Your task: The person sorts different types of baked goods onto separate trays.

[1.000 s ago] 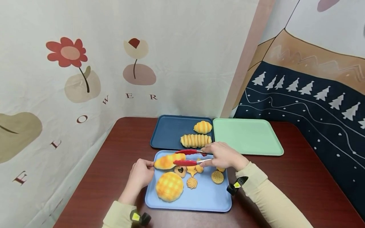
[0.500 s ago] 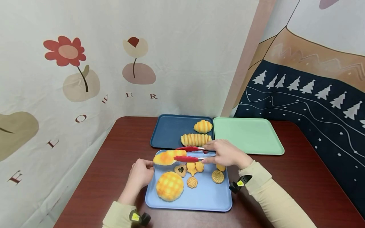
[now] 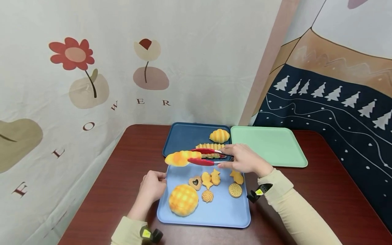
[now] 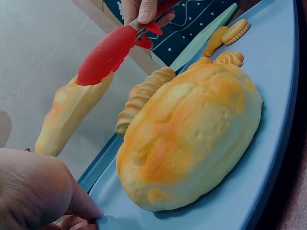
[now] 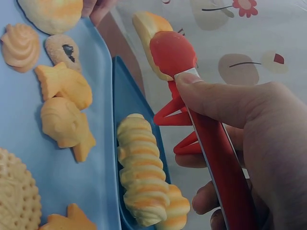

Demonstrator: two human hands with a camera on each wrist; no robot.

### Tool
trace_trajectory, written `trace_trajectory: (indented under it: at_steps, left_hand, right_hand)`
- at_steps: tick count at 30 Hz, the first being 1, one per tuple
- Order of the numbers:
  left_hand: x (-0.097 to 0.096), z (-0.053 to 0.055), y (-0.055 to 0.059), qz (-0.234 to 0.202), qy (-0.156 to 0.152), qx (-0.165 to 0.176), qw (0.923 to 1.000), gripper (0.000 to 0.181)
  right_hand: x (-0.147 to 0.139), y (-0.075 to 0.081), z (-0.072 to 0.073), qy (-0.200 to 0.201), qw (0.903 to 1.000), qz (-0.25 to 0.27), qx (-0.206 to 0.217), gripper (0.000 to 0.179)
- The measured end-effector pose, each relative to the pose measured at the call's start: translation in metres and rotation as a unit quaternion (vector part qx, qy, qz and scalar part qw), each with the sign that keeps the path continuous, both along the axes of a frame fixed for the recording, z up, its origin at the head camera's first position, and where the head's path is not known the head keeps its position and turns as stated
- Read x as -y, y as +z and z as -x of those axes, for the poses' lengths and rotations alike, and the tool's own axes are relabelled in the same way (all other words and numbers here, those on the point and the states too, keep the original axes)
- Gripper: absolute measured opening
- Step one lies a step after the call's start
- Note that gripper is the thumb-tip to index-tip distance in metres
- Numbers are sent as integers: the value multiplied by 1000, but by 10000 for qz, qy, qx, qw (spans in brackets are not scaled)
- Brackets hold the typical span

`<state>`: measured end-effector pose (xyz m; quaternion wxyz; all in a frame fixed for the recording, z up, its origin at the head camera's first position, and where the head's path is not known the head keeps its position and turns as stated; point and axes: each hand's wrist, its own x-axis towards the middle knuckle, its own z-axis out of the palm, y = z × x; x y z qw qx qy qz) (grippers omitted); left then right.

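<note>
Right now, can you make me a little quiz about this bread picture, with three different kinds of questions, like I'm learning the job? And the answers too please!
1. What tool is the right hand using to hold up the long bread?
2. True or false: the big round bread lies on the light blue tray.
3. What is the left hand holding?
A) the green tray
B) the striped bread
C) the edge of the light blue tray

Key:
1. The red-tipped tongs.
2. True.
3. C.
</note>
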<state>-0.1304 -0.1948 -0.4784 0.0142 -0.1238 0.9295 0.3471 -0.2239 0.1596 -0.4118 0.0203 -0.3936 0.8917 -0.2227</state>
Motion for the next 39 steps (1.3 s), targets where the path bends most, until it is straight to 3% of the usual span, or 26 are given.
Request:
trace_trajectory:
  at_steps: [17, 39]
  left_hand:
    - [1, -2, 2, -9, -61, -88, 9999, 29]
    - [0, -2, 0, 46, 25, -55, 10000, 28]
  right_hand:
    - [12, -6, 21, -468, 9987, -76, -196, 72]
    - [18, -7, 73, -1154, 9922, -403, 244, 75]
